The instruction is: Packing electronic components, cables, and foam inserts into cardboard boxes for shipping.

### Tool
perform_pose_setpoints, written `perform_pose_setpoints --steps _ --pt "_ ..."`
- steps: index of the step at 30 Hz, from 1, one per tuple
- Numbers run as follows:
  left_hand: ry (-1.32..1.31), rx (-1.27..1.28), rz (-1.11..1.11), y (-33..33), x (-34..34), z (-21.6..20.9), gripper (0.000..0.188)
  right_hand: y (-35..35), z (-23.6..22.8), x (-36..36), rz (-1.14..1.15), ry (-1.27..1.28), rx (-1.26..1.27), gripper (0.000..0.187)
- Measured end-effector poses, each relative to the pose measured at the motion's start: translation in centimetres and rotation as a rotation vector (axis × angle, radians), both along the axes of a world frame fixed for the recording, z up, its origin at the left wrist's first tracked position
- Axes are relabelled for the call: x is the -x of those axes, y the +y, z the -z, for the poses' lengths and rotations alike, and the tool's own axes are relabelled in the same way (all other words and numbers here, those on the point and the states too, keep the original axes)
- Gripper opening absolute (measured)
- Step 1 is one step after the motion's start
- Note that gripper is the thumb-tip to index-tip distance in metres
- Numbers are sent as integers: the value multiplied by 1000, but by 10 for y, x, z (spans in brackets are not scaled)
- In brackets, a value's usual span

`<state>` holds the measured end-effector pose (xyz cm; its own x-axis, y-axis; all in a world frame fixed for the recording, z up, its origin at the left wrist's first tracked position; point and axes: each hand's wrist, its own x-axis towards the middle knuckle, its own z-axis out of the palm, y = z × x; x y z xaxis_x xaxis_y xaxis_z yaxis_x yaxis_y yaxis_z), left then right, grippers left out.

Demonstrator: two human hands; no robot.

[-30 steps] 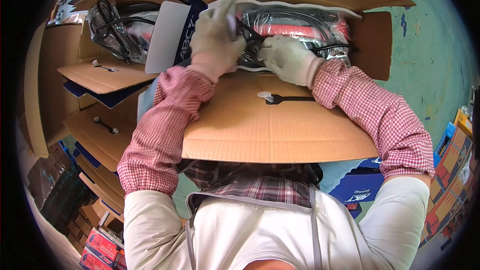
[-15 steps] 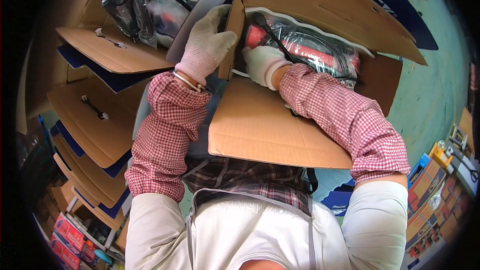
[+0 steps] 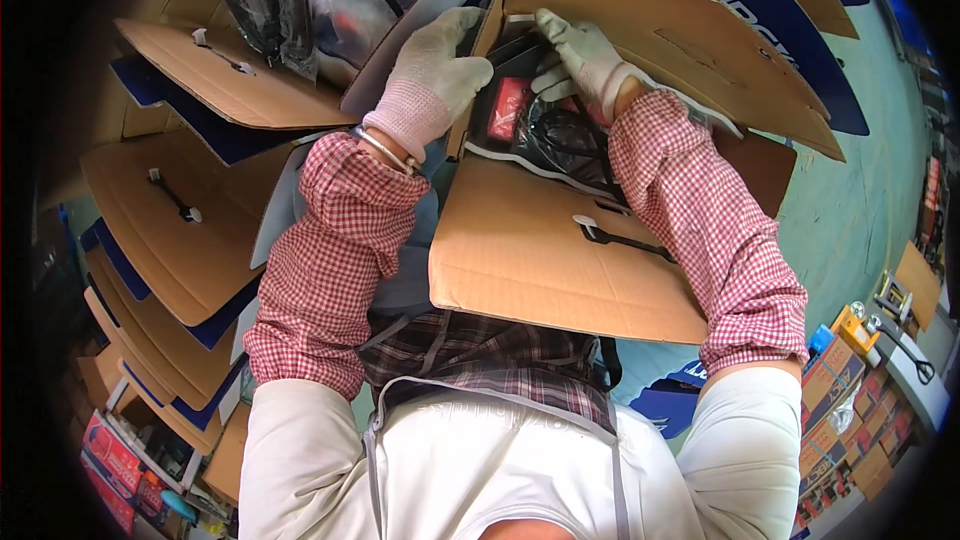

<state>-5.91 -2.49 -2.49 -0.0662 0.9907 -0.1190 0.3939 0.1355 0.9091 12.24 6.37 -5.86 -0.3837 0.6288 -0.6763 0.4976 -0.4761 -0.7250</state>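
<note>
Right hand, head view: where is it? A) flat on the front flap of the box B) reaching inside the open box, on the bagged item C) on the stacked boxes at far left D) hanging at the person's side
B: the gloved right hand is down in the open cardboard box, fingers on the plastic-bagged item; the left hand grips the box's side flap.

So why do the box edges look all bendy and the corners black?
Head view: the fisheye lens curves straight edges like the cardboard flap near the rim and leaves dark corners; the plastic bag shows shiny glare; the left hand and right hand look sharp.
</note>
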Motion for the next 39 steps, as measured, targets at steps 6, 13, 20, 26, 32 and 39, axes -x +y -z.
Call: perform_pose_setpoints --steps 6,13,20,26,32,39 --pt "4 45 10 -2 3 -8 47 -36 7 9 -459 -328 -899 35" --pt "-82 15 -17 -1 0 3 46 -32 18 26 -712 -667 -868 37" --pt "-116 1 -12 3 -1 8 45 -31 27 28 -562 -629 -851 26" --pt "-126 21 -66 -1 0 8 45 -23 15 -14 -495 -430 -963 28" --pt "44 108 -6 2 -3 -5 47 -30 13 -28 -452 -510 -918 40" --pt "-51 37 -29 1 -1 6 45 -17 11 12 -616 -596 -934 31"
